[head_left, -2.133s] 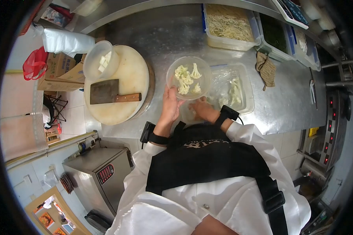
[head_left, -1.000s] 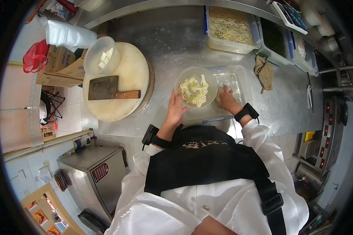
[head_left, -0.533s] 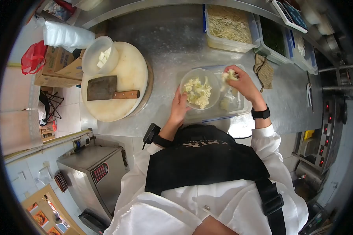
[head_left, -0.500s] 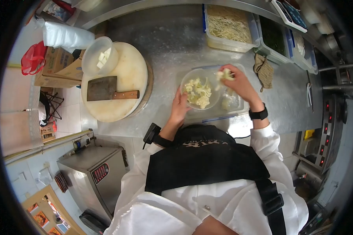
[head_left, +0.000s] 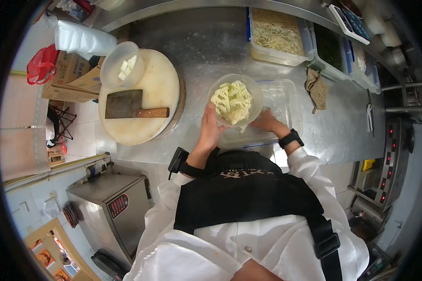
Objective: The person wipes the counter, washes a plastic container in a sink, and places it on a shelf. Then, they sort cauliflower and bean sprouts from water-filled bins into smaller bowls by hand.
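Observation:
My left hand (head_left: 210, 126) grips the side of a clear plastic bowl (head_left: 259, 105), fingers closed at its rim. Pale cauliflower florets (head_left: 234, 98) fill the bowl, which is lifted over a shallow clear plastic container (head_left: 281, 96). My right hand (head_left: 267, 122) reaches low into that container, just right of the bowl, its fingertips hidden behind the bowl. A small cauliflower floret (head_left: 242, 129) shows below the bowl's edge, close to those fingers.
Left of the bowl, a cleaver (head_left: 124, 104) lies on a round cutting board (head_left: 159, 75). A tub of white chunks (head_left: 122, 77) sits at the board's edge. Along the back stand a bin of sprouts (head_left: 276, 35) and other bins; a brown cloth (head_left: 317, 89) lies right.
The bowl has been raised and tipped more toward me in my left hand. My right hand has moved from above the container, with a floret, down beside the bowl.

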`<act>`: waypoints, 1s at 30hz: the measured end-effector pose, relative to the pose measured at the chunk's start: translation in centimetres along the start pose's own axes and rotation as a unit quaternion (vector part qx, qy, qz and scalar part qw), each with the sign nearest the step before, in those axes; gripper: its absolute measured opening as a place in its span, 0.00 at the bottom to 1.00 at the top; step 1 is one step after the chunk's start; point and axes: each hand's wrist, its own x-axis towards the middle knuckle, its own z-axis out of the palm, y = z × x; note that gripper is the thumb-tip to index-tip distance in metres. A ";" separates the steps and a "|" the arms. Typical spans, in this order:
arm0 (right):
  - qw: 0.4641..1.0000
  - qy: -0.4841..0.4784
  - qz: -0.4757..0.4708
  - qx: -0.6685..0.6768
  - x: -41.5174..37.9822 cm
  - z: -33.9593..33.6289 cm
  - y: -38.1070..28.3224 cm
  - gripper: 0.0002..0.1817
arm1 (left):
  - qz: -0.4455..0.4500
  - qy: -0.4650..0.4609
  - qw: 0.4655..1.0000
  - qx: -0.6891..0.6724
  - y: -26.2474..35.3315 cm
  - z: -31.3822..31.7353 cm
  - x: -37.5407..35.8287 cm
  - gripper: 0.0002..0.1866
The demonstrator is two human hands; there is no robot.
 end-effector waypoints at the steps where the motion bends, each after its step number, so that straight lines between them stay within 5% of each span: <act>1: 1.000 -0.001 -0.002 0.003 0.1 0.5 -1.7 0.45 | -0.001 0.002 1.000 0.003 0.0 0.0 -0.1 0.29; 7: 0.951 0.082 -0.141 -0.263 0.3 4.6 -5.7 0.47 | 0.019 0.022 0.999 0.020 0.4 -0.2 -0.6 0.28; 10: 0.985 -0.055 -0.150 -0.068 1.3 3.1 -3.0 0.38 | 0.031 0.016 0.999 0.018 0.6 -0.3 -0.8 0.28; 14: 0.997 0.061 -0.049 0.000 -3.1 -3.3 -1.4 0.27 | 0.039 0.024 0.998 0.039 0.6 -0.3 -0.8 0.29; 16: 0.974 0.086 0.010 0.211 -7.0 -8.3 -3.9 0.24 | 0.039 0.038 0.997 0.054 0.1 -0.4 -0.8 0.29; 23: 0.920 0.139 -0.106 0.351 -10.6 -11.4 -9.9 0.22 | 0.002 -0.008 0.996 0.090 -2.1 0.0 0.2 0.32; 25: 0.933 0.217 -0.261 0.122 -9.3 -10.0 -9.4 0.27 | -0.008 -0.019 0.996 0.090 -2.4 0.2 0.3 0.32; 26: 0.954 0.230 -0.184 0.050 -9.2 -9.8 -9.5 0.32 | -0.017 -0.007 0.994 0.104 -2.4 0.4 0.3 0.32; 29: 0.923 0.296 -0.247 0.005 -5.9 -5.7 -9.5 0.33 | -0.022 -0.006 0.988 0.154 -2.4 0.8 0.3 0.30; 30: 0.949 0.244 -0.196 0.039 -6.2 -4.6 -9.8 0.34 | -0.017 -0.013 0.982 0.186 -2.3 1.0 0.4 0.30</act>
